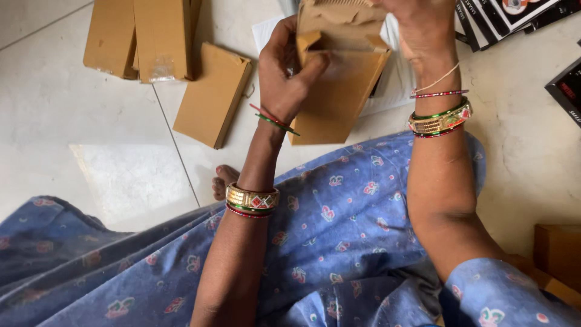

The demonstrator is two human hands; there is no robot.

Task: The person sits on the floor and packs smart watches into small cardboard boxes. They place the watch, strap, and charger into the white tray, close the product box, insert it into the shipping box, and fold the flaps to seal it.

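- Main thing here is the open cardboard box [339, 91], held up over the lap, just above the blue flowered cloth [339, 242] across the knees.
- Left hand [287, 72] is on the box's left side, fingers curled in tight, thumb pressed flat against the front while the fingertips pinch a small flap [308, 41] at the open top.
- Right hand [423, 27] is at the box's top right corner, partly cut off by the frame edge. It's touching the box, but I can't tell how the fingers are set.
- Both wrists have gold bangles with thin red and green ones next to them.
- To the left of the box, 1 flat closed carton [213, 94] lies on the pale tile floor [72, 109], and further left is a stack of similar cartons [145, 36].
- Right of the box there are dark printed packages [514, 18] on the floor.
- Bare toes [223, 180] peek out below the box, at the edge of the cloth.
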